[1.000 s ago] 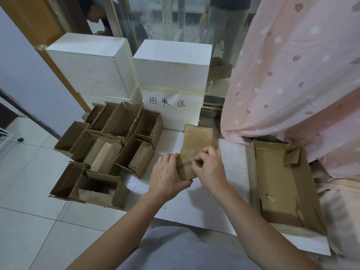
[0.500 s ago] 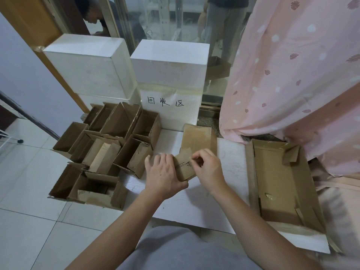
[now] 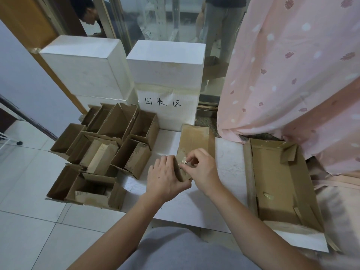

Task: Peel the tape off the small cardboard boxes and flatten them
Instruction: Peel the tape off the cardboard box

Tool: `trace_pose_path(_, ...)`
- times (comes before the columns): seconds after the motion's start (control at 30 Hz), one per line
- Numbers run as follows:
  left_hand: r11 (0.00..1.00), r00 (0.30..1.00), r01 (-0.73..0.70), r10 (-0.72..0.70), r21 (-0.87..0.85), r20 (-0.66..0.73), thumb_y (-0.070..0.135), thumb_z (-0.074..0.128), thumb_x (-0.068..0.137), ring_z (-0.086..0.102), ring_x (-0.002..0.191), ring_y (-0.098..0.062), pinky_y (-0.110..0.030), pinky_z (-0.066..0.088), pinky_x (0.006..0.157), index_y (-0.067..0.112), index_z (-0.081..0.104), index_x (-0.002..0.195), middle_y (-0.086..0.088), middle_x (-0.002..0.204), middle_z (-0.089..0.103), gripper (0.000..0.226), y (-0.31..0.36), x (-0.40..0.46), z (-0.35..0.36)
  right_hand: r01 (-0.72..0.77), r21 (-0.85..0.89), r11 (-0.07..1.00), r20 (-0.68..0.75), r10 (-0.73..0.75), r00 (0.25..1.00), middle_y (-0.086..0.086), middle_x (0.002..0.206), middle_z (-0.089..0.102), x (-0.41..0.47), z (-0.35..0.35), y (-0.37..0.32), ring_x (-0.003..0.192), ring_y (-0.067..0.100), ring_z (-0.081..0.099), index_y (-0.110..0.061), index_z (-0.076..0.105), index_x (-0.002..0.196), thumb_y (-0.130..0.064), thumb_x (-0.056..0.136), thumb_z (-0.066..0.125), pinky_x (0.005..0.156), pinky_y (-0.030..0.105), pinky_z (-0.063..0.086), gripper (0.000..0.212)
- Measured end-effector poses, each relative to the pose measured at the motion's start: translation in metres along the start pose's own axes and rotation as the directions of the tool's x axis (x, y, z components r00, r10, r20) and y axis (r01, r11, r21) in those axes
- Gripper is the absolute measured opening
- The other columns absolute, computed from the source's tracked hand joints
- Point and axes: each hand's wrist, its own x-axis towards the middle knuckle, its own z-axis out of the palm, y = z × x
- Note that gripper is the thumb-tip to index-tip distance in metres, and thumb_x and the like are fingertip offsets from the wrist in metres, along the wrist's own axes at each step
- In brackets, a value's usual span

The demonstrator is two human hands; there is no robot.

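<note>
Cardboard box (image 3: pixel 195 139) held in left grip (image 3: pixel 164 177); right grip (image 3: pixel 202 169) pinches tape (image 3: pixel 183 162) beside open boxes (image 3: pixel 109 149).

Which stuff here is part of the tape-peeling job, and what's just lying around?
In the job: left hand, right hand, held box, tape, open boxes, flattened box.
Lying about: white blocks, tray, curtain.

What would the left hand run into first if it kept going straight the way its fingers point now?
Beyond the small box that the left hand grips, its fingers point up and away toward the flattened cardboard piece on the white board. Probably that comes first, then the labelled white foam box; depth is unclear.
</note>
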Motion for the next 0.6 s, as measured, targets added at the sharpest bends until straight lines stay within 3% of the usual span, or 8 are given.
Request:
trace_pose_path(0.07, 1.0, 1.0, -0.005, 0.005, -0.02, 0.0, 0.08, 0.054, 0.065, 0.045, 0.092, -0.017, -0.036, 0.04, 0.08, 0.027, 0.04, 0.102, 0.011, 0.097, 0.043, 0.066, 0.004, 0.0, -0.001, 0.021, -0.093, 0.995, -0.029, -0.024, 0.999, -0.009, 0.101, 0.056, -0.002, 0.001, 0.001, 0.09, 0.003, 0.054, -0.018, 0.065, 0.086, -0.018, 0.073, 0.089, 0.08, 0.014, 0.044, 0.028)
trace_pose_path(0.17, 1.0, 1.0, 0.013, -0.013, -0.017, -0.005, 0.086, 0.051, 0.064, 0.044, 0.092, -0.016, -0.036, 0.039, 0.081, 0.027, 0.041, 0.1, 0.011, 0.096, 0.043, 0.071, 0.008, 0.001, -0.003, 0.09, -0.265, 0.96, -0.056, -0.109, 0.993, -0.008, 0.114, 0.062, -0.006, 0.002, 0.005, 0.104, 0.01, 0.051, -0.016, 0.072, 0.09, -0.025, 0.079, 0.083, 0.087, 0.022, 0.045, 0.018)
trace_pose_path(0.23, 0.999, 1.0, 0.0, 0.0, 0.032, 0.0, 0.088, 0.05, 0.064, 0.044, 0.093, -0.017, -0.037, 0.039, 0.082, 0.027, 0.042, 0.102, 0.011, 0.098, 0.043, 0.072, 0.01, 0.001, -0.004, 0.14, -0.359, 0.923, -0.072, -0.177, 0.982, -0.004, 0.113, 0.07, -0.009, 0.003, 0.005, 0.102, 0.017, 0.057, -0.013, 0.073, 0.082, -0.02, 0.08, 0.079, 0.081, 0.03, 0.052, 0.009)
trace_pose_path(0.3, 0.999, 1.0, -0.013, 0.012, 0.053, 0.01, 0.09, 0.053, 0.064, 0.044, 0.093, -0.017, -0.037, 0.041, 0.084, 0.027, 0.043, 0.105, 0.011, 0.099, 0.042, 0.076, 0.014, -0.001, -0.003, 0.15, -0.41, 0.9, -0.091, -0.204, 0.975, -0.002, 0.103, 0.074, -0.01, 0.003, 0.003, 0.092, 0.02, 0.062, -0.013, 0.068, 0.072, -0.012, 0.076, 0.077, 0.073, 0.028, 0.052, 0.01)
trace_pose_path(0.37, 0.998, 1.0, -0.016, 0.015, 0.065, 0.009, 0.09, 0.055, 0.063, 0.043, 0.093, -0.017, -0.036, 0.041, 0.084, 0.027, 0.043, 0.106, 0.01, 0.099, 0.041, 0.077, 0.016, -0.003, -0.002, 0.113, -0.403, 0.908, -0.133, -0.18, 0.975, -0.001, 0.086, 0.073, -0.008, 0.001, 0.004, 0.078, 0.023, 0.063, -0.014, 0.059, 0.068, -0.006, 0.073, 0.074, 0.064, 0.026, 0.047, 0.018)
trace_pose_path(0.47, 0.994, 0.999, -0.029, 0.027, 0.102, 0.017, 0.083, 0.057, 0.063, 0.042, 0.092, -0.017, -0.035, 0.039, 0.082, 0.028, 0.043, 0.109, 0.01, 0.1, 0.039, 0.073, 0.015, -0.004, -0.002, 0.055, -0.371, 0.927, -0.149, -0.117, 0.982, 0.002, 0.072, 0.066, -0.004, -0.007, 0.011, 0.06, 0.028, 0.058, -0.014, 0.052, 0.071, -0.006, 0.078, 0.069, 0.053, 0.037, 0.048, 0.019)
trace_pose_path(0.6, 0.995, 0.999, -0.025, 0.022, 0.095, 0.032, 0.079, 0.058, 0.062, 0.042, 0.093, -0.017, -0.035, 0.041, 0.084, 0.028, 0.043, 0.111, 0.01, 0.101, 0.039, 0.073, 0.013, -0.004, 0.001, 0.07, -0.264, 0.962, -0.09, -0.097, 0.991, -0.004, 0.072, 0.062, -0.005, -0.014, 0.014, 0.062, 0.021, 0.056, -0.015, 0.056, 0.076, -0.008, 0.084, 0.07, 0.058, 0.042, 0.05, 0.018)
